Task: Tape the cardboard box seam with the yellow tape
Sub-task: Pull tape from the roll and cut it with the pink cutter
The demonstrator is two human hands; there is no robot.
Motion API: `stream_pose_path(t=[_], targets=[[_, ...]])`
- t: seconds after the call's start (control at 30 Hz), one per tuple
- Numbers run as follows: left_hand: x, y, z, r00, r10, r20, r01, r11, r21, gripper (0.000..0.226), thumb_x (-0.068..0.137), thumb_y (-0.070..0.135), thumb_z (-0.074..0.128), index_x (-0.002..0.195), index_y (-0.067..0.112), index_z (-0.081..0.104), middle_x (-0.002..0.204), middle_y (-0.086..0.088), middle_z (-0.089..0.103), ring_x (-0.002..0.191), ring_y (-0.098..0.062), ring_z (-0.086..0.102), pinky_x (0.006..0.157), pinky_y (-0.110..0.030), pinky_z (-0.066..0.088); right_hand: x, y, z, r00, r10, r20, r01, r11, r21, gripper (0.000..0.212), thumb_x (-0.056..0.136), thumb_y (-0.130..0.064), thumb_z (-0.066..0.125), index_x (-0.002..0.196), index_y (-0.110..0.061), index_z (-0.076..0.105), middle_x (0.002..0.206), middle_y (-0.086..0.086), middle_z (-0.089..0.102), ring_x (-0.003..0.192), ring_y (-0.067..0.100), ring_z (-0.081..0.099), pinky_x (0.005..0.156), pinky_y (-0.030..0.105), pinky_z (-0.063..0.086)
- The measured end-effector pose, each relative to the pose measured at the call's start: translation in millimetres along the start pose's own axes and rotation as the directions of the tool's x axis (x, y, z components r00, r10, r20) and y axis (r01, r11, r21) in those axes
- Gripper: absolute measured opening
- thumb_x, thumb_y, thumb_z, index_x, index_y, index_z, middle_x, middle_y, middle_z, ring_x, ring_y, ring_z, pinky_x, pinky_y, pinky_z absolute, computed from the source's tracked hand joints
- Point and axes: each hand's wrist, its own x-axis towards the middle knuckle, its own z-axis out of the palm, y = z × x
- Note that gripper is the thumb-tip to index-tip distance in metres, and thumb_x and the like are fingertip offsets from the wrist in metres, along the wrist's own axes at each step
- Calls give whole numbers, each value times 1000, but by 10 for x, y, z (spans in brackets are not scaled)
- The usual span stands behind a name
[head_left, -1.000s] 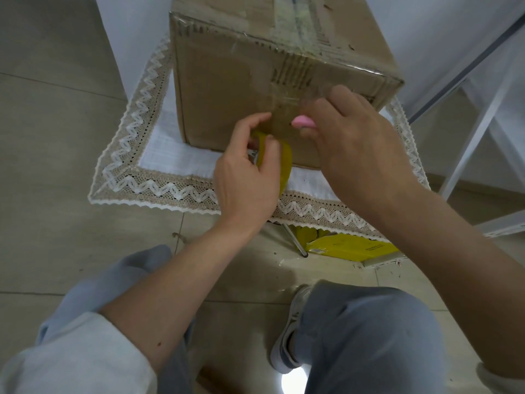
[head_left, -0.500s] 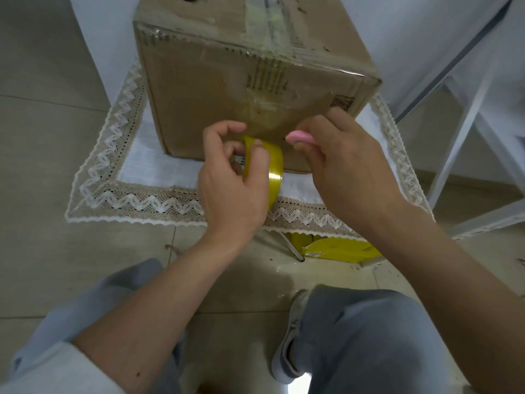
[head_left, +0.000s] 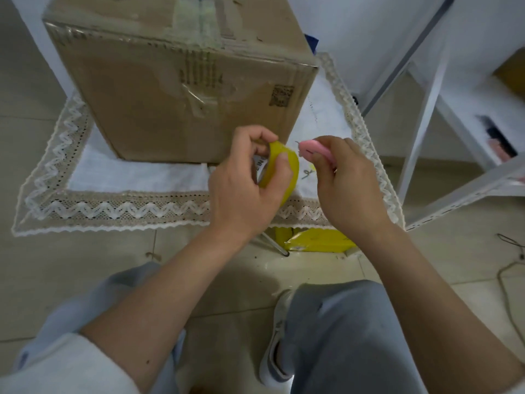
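A brown cardboard box [head_left: 147,109] stands on a white lace-edged cloth [head_left: 113,207], with tape running along its top seam and down its near face. In front of the box's lower right corner, my left hand [head_left: 244,191] grips a roll of yellow tape [head_left: 279,172], thumb on the outside and fingers through the core. Just to the right, my right hand [head_left: 346,186] holds a small pink cutter [head_left: 312,147], its tip pointing left toward the roll. Both hands are off the box.
The cloth covers a low table. Under its front edge lies a yellow packet [head_left: 315,241] on the tiled floor. A white metal rack [head_left: 420,115] stands at the right. My knees and a white shoe [head_left: 277,336] are below.
Both hands have drawn back and down from the box's near face. The roll of tape and the pink cutter came away with them and now sit in front of the box's lower right corner.
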Motion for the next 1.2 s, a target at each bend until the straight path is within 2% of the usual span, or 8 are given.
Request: stream_pose_path(t=[0.2, 0.3, 0.4, 0.53, 0.63, 0.93, 1.03, 1.2], targets=[[-37, 72, 350, 977, 107, 187, -130, 985, 115, 23, 96, 22, 60, 116, 16, 51, 77, 24, 53, 60, 3, 47, 58, -21, 37, 8, 486, -117, 974, 224, -33, -222, 972, 71, 25, 104, -14, 49, 122, -17, 66, 118, 2, 68, 109, 20, 62, 95, 29, 48], [-21, 71, 558, 946, 209, 249, -252, 955, 155, 28, 98, 15, 59, 123, 16, 48, 104, 6, 72, 91, -7, 62, 77, -32, 41, 58, 710, -149, 946, 314, -82, -303, 945, 126, 25, 103, -17, 51, 122, -20, 67, 115, 4, 69, 101, 23, 65, 92, 34, 52], [9, 58, 736, 933, 198, 301, -273, 934, 232, 40, 99, 13, 58, 135, 20, 44, 120, 3, 72, 111, -10, 67, 86, -31, 35, 183, 887, -150, 920, 373, -121, -355, 923, 149, 24, 102, -25, 53, 120, -23, 68, 111, 12, 67, 95, 26, 68, 94, 41, 55], [60, -14, 899, 938, 178, 298, -279, 897, 343, 42, 96, 6, 60, 135, 17, 51, 114, 1, 74, 107, -16, 70, 86, -29, 31, 376, 1015, -108, 892, 437, -120, -410, 891, 196, 25, 101, -25, 53, 120, -21, 67, 110, 11, 67, 99, 27, 67, 93, 39, 54], [81, -73, 996, 937, 173, 303, -289, 873, 393, 43, 94, 3, 61, 133, 17, 52, 112, -1, 75, 105, -17, 70, 85, -28, 30, 432, 1094, -91, 885, 453, -107, -427, 882, 202, 26, 102, -21, 54, 125, -18, 65, 117, 3, 69, 107, 18, 63, 84, 21, 41], [82, -183, 1231, 927, 180, 330, -330, 810, 485, 57, 84, -7, 65, 129, 22, 48, 102, -2, 77, 89, -26, 70, 90, -30, 30, 460, 1226, -124, 890, 446, -94, -413, 877, 245, 23, 99, -22, 62, 121, -18, 68, 97, -6, 63, 87, 9, 57, 66, 16, 38], [95, -197, 1243, 938, 164, 305, -309, 795, 522, 56, 83, -9, 65, 129, 20, 53, 96, -2, 77, 87, -24, 68, 93, -29, 29, 473, 1257, -124, 889, 452, -79, -420, 871, 255, 22, 99, -22, 63, 120, -18, 67, 97, -6, 63, 87, 8, 57, 57, 5, 37], [103, -249, 1260, 940, 142, 312, -296, 793, 532, 60, 77, -13, 65, 126, 19, 55, 100, -2, 76, 92, -25, 67, 97, -28, 27, 498, 1289, -124, 883, 459, -99, -423, 870, 255, 23, 98, -22, 63, 121, -18, 68, 111, 0, 71, 88, 8, 57, 70, 13, 35]])
